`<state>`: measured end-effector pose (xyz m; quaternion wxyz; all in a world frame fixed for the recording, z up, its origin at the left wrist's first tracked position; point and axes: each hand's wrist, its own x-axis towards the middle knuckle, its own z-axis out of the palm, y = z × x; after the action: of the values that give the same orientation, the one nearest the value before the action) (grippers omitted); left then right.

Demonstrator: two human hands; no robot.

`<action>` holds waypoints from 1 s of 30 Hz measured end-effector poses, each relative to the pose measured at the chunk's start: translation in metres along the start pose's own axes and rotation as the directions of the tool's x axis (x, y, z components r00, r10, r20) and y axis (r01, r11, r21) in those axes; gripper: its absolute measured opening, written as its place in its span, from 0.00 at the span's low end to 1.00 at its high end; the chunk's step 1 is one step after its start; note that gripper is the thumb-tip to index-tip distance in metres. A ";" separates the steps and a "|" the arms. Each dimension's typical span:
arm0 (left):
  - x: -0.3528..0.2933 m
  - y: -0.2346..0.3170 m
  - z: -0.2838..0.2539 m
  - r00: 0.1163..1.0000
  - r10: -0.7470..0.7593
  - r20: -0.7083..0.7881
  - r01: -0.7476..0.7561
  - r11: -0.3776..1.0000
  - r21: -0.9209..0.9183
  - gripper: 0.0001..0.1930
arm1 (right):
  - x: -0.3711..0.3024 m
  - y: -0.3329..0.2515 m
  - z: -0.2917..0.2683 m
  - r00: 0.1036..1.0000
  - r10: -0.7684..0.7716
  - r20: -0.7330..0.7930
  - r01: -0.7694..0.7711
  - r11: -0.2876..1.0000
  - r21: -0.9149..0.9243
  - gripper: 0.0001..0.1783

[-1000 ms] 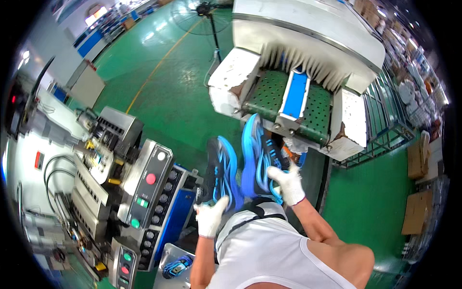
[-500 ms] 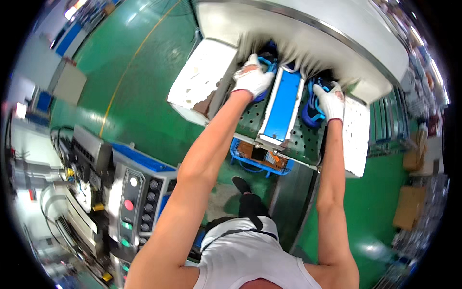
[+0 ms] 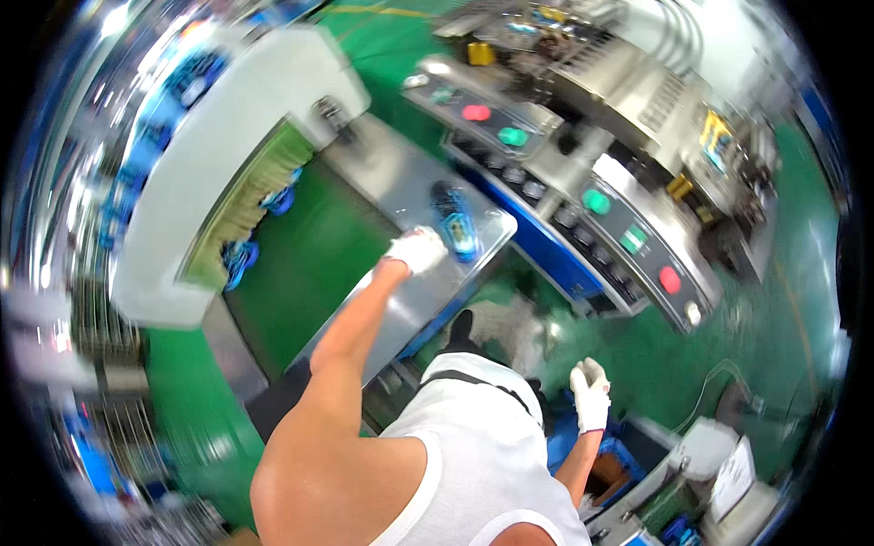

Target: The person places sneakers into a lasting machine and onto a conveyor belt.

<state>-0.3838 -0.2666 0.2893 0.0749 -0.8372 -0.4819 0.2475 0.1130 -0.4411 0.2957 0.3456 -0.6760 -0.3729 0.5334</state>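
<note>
A black and blue sports shoe [image 3: 455, 221] lies on the metal table end [image 3: 428, 287] in front of me. Close against its near left side is my left hand [image 3: 417, 251] in a white glove; its fingers are smeared by motion, so I cannot tell whether they grip the shoe. My right hand [image 3: 590, 393], also in a white glove, hangs low at the right, away from the table. Its fingers are apart with nothing visible in them.
At the left, a white machine hood [image 3: 164, 246] stands over a green conveyor belt [image 3: 314, 246], with blue shoes [image 3: 238, 262] at its fringed opening. A control panel [image 3: 628, 232] with coloured buttons stands ahead right. A blue crate [image 3: 624, 455] is low at right.
My view has swung from the fringed machine with two shoes to the metal table. Both hands have left those shoes; my left is now beside another shoe, my right down at my side.
</note>
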 end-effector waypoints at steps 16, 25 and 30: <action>-0.363 -0.177 0.318 -0.424 -0.646 0.634 0.536 -0.744 -0.400 0.53 | 0.068 -0.083 0.143 0.875 0.484 0.001 -0.136 0.249 -0.959 0.25; -0.415 -0.287 0.419 -0.291 -0.895 0.337 0.755 -0.432 -0.494 0.26 | 0.093 -0.157 0.151 0.862 0.362 0.355 0.455 -0.241 -0.857 0.14; -0.414 -0.225 0.374 -0.097 -0.981 0.166 0.769 -0.179 -0.613 0.13 | 0.108 -0.207 0.307 0.890 0.134 0.435 0.447 -0.070 -0.892 0.27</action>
<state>-0.9103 -0.5405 0.1885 0.0816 -0.2351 -0.9486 -0.1958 -0.1988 -0.2255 0.3653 -0.2739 -0.5378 -0.7783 0.1730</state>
